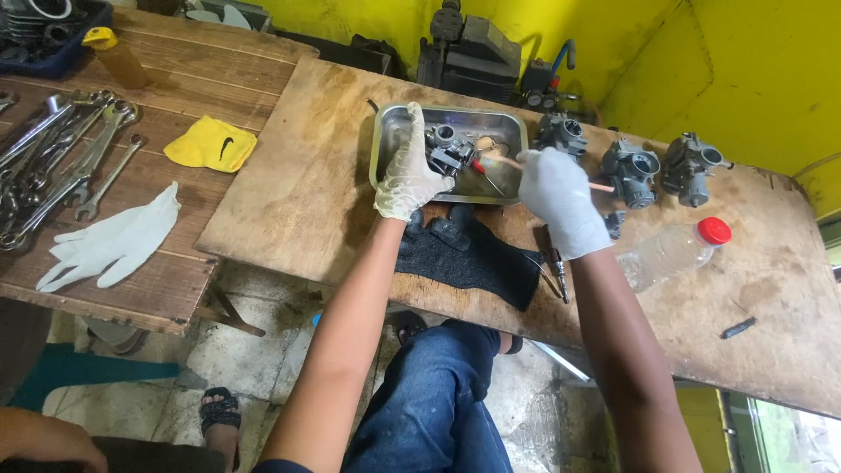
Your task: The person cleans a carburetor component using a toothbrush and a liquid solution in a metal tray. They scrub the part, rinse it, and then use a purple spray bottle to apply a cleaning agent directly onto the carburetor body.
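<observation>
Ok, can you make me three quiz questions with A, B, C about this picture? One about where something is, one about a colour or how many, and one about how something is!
1. Where is the carburetor that the left hand holds?
A. Over the metal tray
B. On the floor
C. On the black cloth

2. What colour is the cap on the plastic bottle?
A. Blue
B. Red
C. Green

3. How is the plastic bottle resting?
A. Standing upright
B. Hanging from the wall
C. Lying on its side

Answers:
1. A, the gloved left hand grips it above the tray on the wooden board.
2. B, the cap at the bottle's end is plainly red.
3. C, it lies flat on the board near the right hand, which holds a thin stick-like tool.
</observation>
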